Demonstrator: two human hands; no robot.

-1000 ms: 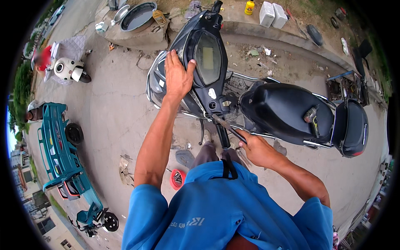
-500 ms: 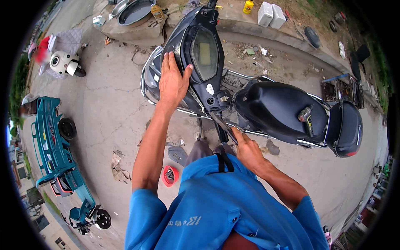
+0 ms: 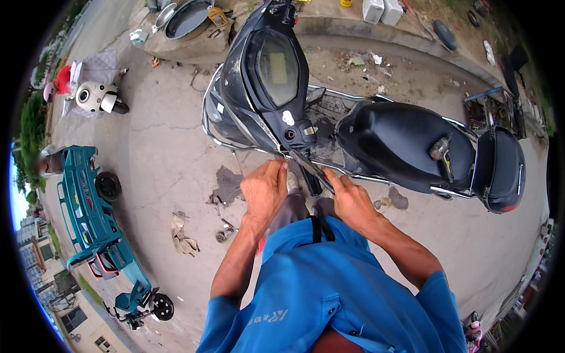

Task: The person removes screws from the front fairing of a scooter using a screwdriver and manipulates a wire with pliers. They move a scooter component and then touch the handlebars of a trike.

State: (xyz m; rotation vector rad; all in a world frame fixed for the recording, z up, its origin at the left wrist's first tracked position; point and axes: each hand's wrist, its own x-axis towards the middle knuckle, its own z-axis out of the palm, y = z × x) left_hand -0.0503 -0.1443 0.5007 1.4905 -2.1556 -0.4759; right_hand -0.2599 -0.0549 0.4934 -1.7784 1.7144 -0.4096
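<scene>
Long dark tool (image 3: pixel 312 167): far end at lower corner of the front panel (image 3: pixel 259 125), shaft running close along the handgrip (image 3: pixel 312 182); exact type and contact pt can't be told. R hand (image 3: pixel 356 203) clamped on its near end. L hand (image 3: pixel 263 191) just beside far end, thumb & fingers drawn tog.; can't tell if they pinch anything. Hands apart from each other.

Principal risk, in my judgement: far end slips under load, cause = oblique angle & small bearing area; L fingertips sit right next to it, so a nip or cut is poss. 2nd: panel corner cracks or gets scored if too much force goes through the shaft.

Scooter (image 3: pixel 238 82), black, upright on concrete ground (image 3: pixel 159 153); its stand can't be made out, so stability unconfirmed. A hard shove nr the front could rock it. Display (image 3: pixel 278 69) exposed to a stray knock.

Drill (image 3: pixel 441 156) lies loose on rear part of seat (image 3: pixel 400 129), handle toward seat's near edge; curved surface + any jolt = poss. drop.

On ground, left of L forearm: loose metal parts (image 3: pixel 223 230) & a dark stain (image 3: pixel 228 183); trip/slip hazard if stance shifts, small items easily kicked & lost. Red container (image 3: pixel 260 245), mostly hidden behind forearm, could tip if knocked. Basin (image 3: pixel 188 23) nr left end of raised ledge (image 3: pixel 365 36), well apart, low concern
</scene>
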